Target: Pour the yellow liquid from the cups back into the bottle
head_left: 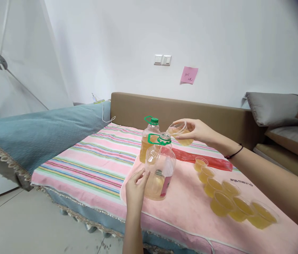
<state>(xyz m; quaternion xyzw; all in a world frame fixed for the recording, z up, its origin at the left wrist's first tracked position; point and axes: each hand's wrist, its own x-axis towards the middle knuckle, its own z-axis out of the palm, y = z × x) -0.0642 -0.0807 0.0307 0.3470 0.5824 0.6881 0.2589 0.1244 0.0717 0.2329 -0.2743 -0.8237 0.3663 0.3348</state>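
My right hand (195,130) is closed around a clear plastic cup (184,140) of yellow liquid, tilted toward the open mouth of a large clear bottle (154,188). That bottle stands upright with a green ring handle at its neck, a pink label and some pale yellow liquid low inside. Against its left side rest the fingers of my left hand (137,185), thumb and fingers bent apart. Just behind stands a second bottle (144,148), with a green cap on, holding amber liquid. Several cups of yellow liquid (221,203) stand to the right on a pink mat (183,211).
A red plastic bag (204,158) lies flat behind the cups. The mat is on a striped cloth (85,165) over a sofa with a brown backrest (191,107). Grey cushions (273,106) are stacked at the right; a blue-covered armrest (43,130) is at the left.
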